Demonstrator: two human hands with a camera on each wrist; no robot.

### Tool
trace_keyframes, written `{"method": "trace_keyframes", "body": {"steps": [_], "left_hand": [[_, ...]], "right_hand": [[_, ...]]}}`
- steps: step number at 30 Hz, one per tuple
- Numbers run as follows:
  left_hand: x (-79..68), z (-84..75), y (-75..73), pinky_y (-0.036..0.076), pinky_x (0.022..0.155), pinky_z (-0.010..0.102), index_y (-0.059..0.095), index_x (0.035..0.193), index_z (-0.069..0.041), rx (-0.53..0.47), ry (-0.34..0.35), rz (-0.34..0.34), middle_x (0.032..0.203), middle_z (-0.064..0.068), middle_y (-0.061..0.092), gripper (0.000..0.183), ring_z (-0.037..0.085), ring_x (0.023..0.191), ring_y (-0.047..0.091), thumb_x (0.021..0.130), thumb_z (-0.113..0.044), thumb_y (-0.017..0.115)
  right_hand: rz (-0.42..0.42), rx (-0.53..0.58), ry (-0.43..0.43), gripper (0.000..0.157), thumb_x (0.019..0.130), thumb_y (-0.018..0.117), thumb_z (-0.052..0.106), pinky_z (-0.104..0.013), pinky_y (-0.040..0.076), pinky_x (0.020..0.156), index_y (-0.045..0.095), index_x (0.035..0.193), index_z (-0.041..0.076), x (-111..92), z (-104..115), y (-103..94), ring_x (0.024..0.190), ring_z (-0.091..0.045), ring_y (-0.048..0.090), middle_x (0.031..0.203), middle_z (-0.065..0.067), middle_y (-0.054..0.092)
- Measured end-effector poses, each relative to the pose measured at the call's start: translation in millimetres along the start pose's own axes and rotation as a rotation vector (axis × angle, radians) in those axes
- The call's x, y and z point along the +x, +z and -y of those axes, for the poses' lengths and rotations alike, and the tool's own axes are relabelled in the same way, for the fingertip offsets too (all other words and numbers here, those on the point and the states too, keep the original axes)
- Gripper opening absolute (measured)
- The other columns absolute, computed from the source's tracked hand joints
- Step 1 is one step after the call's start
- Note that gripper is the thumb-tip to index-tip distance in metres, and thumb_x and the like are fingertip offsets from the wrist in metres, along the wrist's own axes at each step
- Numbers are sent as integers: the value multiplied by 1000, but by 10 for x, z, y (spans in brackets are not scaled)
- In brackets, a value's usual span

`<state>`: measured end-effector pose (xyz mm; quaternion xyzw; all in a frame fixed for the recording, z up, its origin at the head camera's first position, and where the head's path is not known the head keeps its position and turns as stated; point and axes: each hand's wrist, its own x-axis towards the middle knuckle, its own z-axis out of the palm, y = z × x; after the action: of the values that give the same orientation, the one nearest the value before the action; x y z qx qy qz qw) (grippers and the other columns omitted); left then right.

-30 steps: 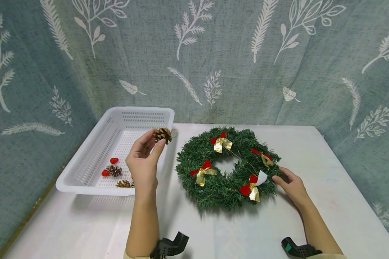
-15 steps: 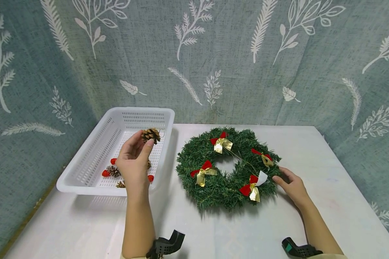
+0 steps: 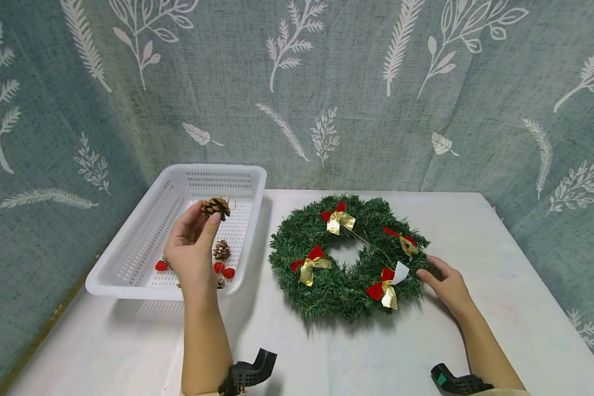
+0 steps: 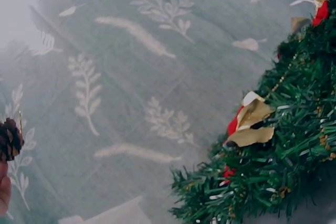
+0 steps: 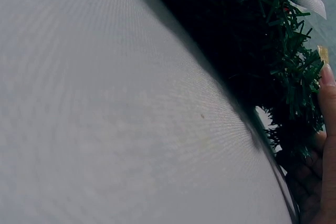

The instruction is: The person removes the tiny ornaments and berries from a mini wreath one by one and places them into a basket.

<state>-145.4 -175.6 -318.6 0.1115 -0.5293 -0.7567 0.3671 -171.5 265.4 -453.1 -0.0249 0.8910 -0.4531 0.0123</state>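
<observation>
Above the white basket, my left hand [image 3: 192, 242] pinches a brown pine cone [image 3: 215, 208] between thumb and fingertips. A thin loop of cord sticks out from the cone's right side. In the left wrist view, the pine cone [image 4: 9, 141] shows at the left edge with a bit of finger under it. A green wreath [image 3: 287, 236] with several red-and-gold bows lies on the table. My right hand [image 3: 445, 287] holds the wreath's right rim. In the right wrist view, its thumb [image 5: 328, 95] lies along the outer side, with the other fingers curled beneath the needles.
The white plastic basket [image 3: 110, 259] stands on the table's left side. Inside it are a small pine cone [image 3: 221, 250], red berry-like pieces [image 3: 229, 273] and other bits partly hidden by my left arm. Patterned green cloth [image 3: 356, 137] hangs around the table [image 3: 495, 264].
My left hand has moved left with the pine cone, from the basket's right rim to over its inside. My right hand and the wreath have stayed put.
</observation>
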Motion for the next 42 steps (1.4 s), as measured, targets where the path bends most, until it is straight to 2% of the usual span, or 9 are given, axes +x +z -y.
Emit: {"method": "trace_keyframes", "body": {"steps": [7,14,19,28,32,42], "left_hand": [[58,1,-66,51,83,19,68,112,-2,-31,-26,-21,103,4,65,37,17,97,58,77,-4,77],[121,25,-119,51,80,16,70,108,-3,-40,-23,-60,98,3,66,33,15,92,58,75,-2,78],[153,59,-154,51,80,16,69,109,-2,-20,-33,-78,97,2,65,35,15,93,57,75,-1,77],[195,107,-228,48,83,15,66,116,-3,35,-97,-90,104,0,63,41,14,99,54,77,-5,77],[209,132,-247,49,82,15,66,116,-2,46,-103,-94,102,0,63,40,14,98,54,77,-3,76],[208,166,-274,49,82,14,64,119,-2,144,-108,-77,104,-1,61,41,13,100,54,80,-5,75]], "right_hand": [[4,10,14,64,96,57,28,-58,30,106,32,141,-9,-3,21,-7,132,-49,30,144,-35,31],[-6,8,18,64,95,57,29,-58,29,106,34,141,-10,-8,24,-3,132,-49,31,143,-35,32],[-11,12,13,64,95,57,29,-57,30,106,34,141,-10,-7,13,0,131,-49,32,143,-35,32],[-7,6,14,65,95,57,29,-57,29,107,33,141,-9,1,2,3,132,-49,30,143,-35,31],[-15,1,12,65,95,58,31,-58,28,107,34,140,-10,-1,17,-2,132,-50,30,143,-35,32],[-9,1,11,65,95,58,30,-57,29,106,34,141,-9,0,10,0,132,-49,31,143,-34,32]]}}
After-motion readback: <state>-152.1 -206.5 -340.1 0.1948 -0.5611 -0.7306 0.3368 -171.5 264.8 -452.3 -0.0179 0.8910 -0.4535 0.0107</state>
